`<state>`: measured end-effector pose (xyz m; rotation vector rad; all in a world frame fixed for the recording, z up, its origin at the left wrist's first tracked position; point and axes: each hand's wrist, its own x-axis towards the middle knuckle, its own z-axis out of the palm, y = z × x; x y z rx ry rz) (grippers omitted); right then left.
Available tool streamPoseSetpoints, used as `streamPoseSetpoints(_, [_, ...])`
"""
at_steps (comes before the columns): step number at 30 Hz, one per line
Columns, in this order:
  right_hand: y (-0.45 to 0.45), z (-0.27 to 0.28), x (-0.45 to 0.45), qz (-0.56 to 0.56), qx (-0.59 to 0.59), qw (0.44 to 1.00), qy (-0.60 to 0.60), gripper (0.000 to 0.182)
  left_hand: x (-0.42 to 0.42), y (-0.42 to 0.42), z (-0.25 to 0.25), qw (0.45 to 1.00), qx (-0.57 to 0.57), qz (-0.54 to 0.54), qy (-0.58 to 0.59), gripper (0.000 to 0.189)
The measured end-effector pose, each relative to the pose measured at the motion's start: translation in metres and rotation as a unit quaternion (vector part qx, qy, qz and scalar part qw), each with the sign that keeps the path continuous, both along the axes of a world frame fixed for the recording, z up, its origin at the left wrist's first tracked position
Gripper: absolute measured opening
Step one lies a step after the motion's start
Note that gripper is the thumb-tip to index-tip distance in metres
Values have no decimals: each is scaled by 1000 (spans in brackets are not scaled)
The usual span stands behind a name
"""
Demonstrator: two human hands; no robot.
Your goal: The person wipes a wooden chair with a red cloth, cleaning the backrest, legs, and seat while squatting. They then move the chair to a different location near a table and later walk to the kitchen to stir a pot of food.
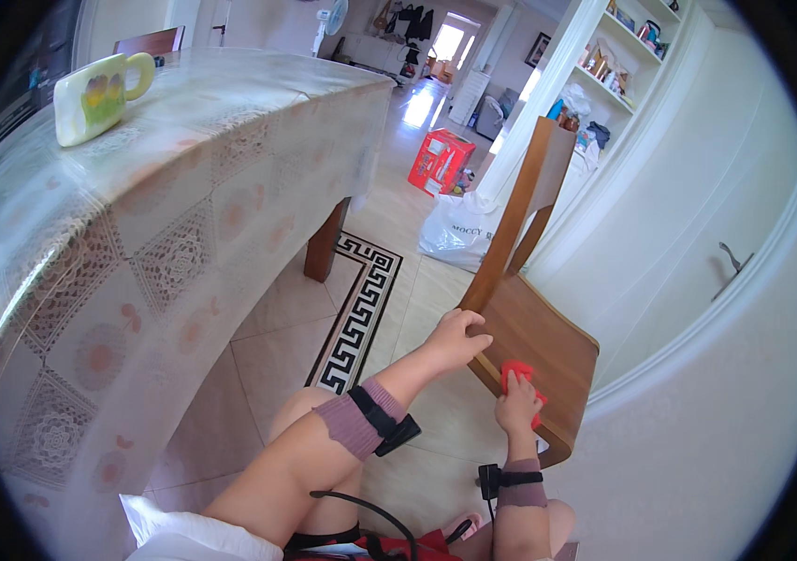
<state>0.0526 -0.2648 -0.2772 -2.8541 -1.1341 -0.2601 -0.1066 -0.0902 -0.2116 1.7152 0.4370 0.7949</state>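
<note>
A wooden chair [551, 336] stands before me, its backrest rising at the far side. On the near part of its seat, my right hand [519, 407] grips a red cloth [516, 370] and presses it against the wood. My left hand [456, 341] is at the seat's left edge, close to the foot of the backrest post. Its thumb and fingers are apart with nothing visible between them; whether it touches the chair is hard to tell. Both forearms wear purple knit cuffs with black straps and small devices.
A table under a patterned plastic cloth [244, 189] fills the left, bearing a tulip-painted mug [93, 98]. Past the chair are a white plastic bag [456, 228] and a red box [440, 161]. A white door [693, 210] and filled shelves [605, 88] line the right.
</note>
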Motion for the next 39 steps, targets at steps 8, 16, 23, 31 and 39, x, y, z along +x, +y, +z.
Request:
streamPoseSetpoints(8, [57, 24, -11, 73, -59, 993, 66, 60, -23, 21, -2, 1000, -14, 14, -9, 42])
streamPoseSetpoints(16, [67, 75, -28, 190, -17, 896, 401, 53, -20, 14, 12, 989, -127, -13, -72, 39])
streamPoseSetpoints(23, [100, 92, -51, 235, 147, 725, 630, 42, -16, 12, 12, 996, -64, 58, -6, 39])
streamPoseSetpoints(31, [166, 63, -45, 201, 251, 634, 703, 37, -27, 34, -3, 995, 27, 88, 29, 35])
streamPoseSetpoints(39, [192, 37, -59, 265, 238, 523, 774, 29, -45, 24, 11, 977, 80, 179, 80, 38])
